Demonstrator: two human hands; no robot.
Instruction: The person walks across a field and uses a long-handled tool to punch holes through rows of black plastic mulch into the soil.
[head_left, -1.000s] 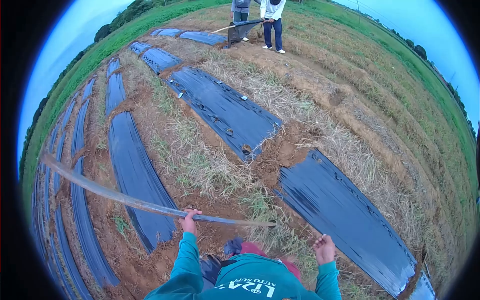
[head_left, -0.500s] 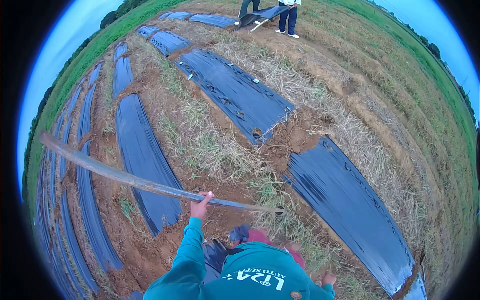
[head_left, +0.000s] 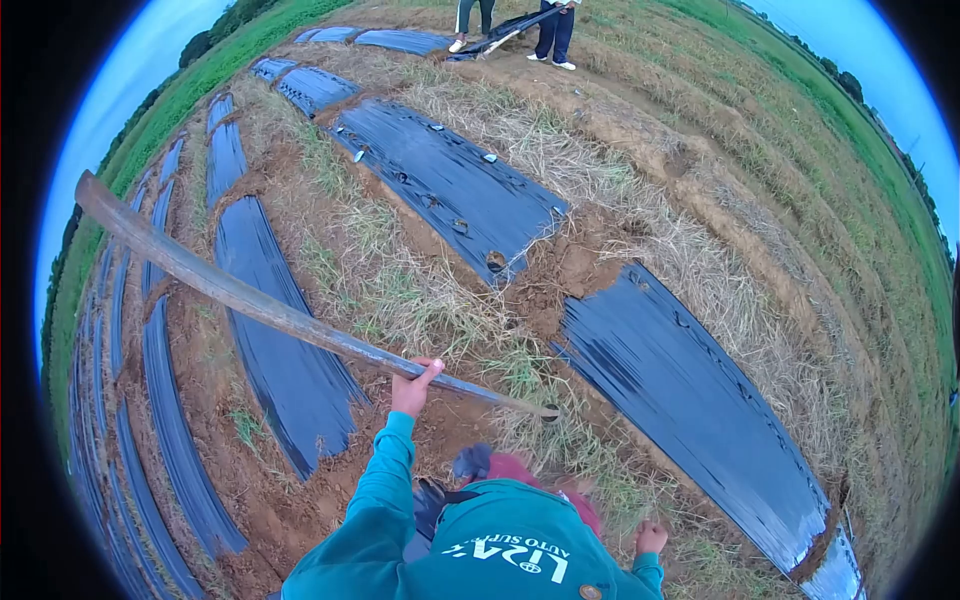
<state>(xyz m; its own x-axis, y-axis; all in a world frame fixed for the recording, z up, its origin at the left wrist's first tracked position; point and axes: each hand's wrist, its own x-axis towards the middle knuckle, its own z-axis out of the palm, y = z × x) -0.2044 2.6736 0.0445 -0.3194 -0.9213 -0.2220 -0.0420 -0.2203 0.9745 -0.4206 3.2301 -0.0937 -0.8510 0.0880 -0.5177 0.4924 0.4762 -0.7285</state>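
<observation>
Grey-brown pole (head_left: pixel 270 310) in left hand (head_left: pixel 410 392), far end higher now.

the field's reddish soil (head_left: pixel 575 265) carries long black plastic sheets (head_left: pixel 450 195) in rows, with dry grass (head_left: pixel 430 310) between them.

Single head-worn fisheye view, forward and down, close above left hand (head_left: pixel 413 388), far across mulched rows (head_left: pixel 450 205).
</observation>
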